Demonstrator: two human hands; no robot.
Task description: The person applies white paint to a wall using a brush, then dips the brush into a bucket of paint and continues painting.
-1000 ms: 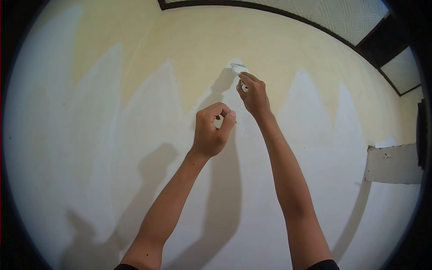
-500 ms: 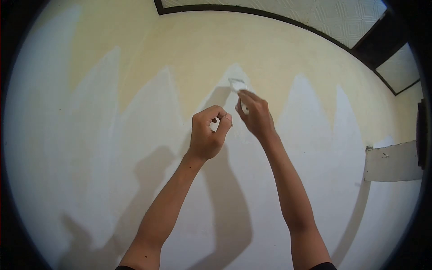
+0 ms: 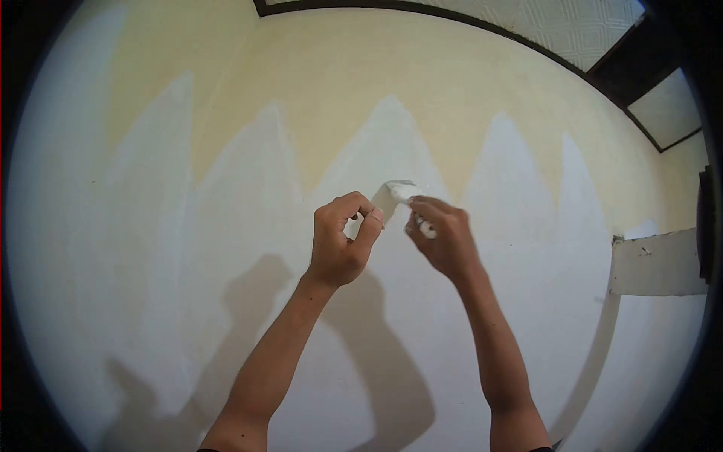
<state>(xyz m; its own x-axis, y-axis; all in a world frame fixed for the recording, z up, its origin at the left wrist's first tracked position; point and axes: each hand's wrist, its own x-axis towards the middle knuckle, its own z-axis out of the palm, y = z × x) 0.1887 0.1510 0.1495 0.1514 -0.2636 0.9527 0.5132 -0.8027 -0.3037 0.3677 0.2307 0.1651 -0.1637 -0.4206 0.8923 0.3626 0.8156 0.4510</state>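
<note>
My right hand grips a paintbrush with white-coated bristles, which point up and left against the wall. White paint also shows on the handle between the fingers. To its left, my left hand is raised with thumb and fingertips pinched together; whatever the pinch may hold is too small to make out. Behind both hands stands the wall, white below and pale yellow above. The white coat ends in several tall pointed peaks, and the brush is below the middle peak.
Dark trim runs between the wall and a patterned ceiling. At the right a grey board juts from the wall, close to a dark object. Shadows of my arms fall across the white paint.
My right hand has brought the brush down from near the middle peak's tip, tilting it further left. My left hand has shifted slightly down and left, still pinched.
</note>
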